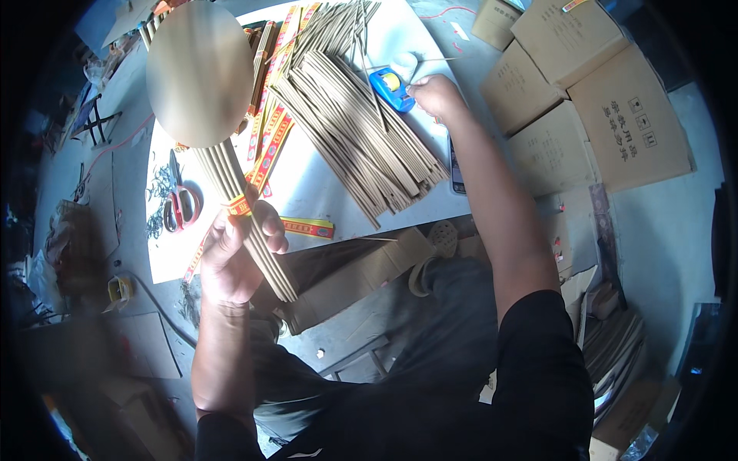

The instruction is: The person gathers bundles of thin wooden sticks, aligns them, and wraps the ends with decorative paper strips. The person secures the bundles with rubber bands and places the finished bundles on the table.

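Observation:
My left hand (238, 250) is closed around a bundle of brown incense sticks (270, 269), held tilted over the table's near left edge. A red and yellow paper band (237, 206) wraps the bundle just above my fingers. A blurred oval hides the bundle's upper end. At the far right of the table, my right hand (438, 98) pinches at the end of a blue tape dispenser (392, 89) with a yellow core. Whether a strip of tape is between the fingertips is too small to see. Between my hands lies a wide pile of loose incense sticks (361, 138).
Red-handled scissors (181, 203) lie on the white table (307, 198) at left. Red and yellow paper strips (270, 146) lie left of the pile. A phone (457, 169) is at the right edge. Cardboard boxes (630, 123) stand on the right; cardboard (361, 280) lies below the table.

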`<action>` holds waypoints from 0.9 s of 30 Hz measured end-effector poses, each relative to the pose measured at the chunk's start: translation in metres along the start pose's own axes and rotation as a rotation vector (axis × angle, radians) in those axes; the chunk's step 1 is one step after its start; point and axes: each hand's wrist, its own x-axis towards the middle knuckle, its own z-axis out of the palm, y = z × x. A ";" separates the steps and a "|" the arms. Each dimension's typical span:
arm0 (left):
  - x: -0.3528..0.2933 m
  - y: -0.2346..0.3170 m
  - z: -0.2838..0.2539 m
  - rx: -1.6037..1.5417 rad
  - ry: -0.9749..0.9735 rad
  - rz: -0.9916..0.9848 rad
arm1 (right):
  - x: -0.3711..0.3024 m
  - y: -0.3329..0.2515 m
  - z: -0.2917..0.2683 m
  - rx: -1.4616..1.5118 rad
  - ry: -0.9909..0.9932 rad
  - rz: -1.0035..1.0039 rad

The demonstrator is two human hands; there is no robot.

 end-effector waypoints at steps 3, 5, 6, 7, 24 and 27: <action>0.000 0.001 -0.001 -0.004 0.009 0.004 | 0.011 -0.008 -0.006 0.097 -0.182 0.073; 0.000 0.001 -0.002 -0.023 0.005 0.014 | 0.012 -0.016 -0.007 0.206 -0.224 0.118; 0.001 0.000 -0.003 -0.047 -0.010 0.021 | 0.013 -0.016 -0.008 0.259 -0.240 0.144; 0.001 0.000 -0.004 -0.070 -0.025 0.028 | 0.015 -0.016 -0.008 0.258 -0.253 0.157; 0.003 -0.001 -0.008 -0.023 -0.019 0.020 | 0.014 -0.008 -0.009 0.552 -0.305 0.222; 0.004 -0.003 -0.009 -0.040 -0.028 0.031 | 0.013 -0.010 -0.010 0.577 -0.303 0.200</action>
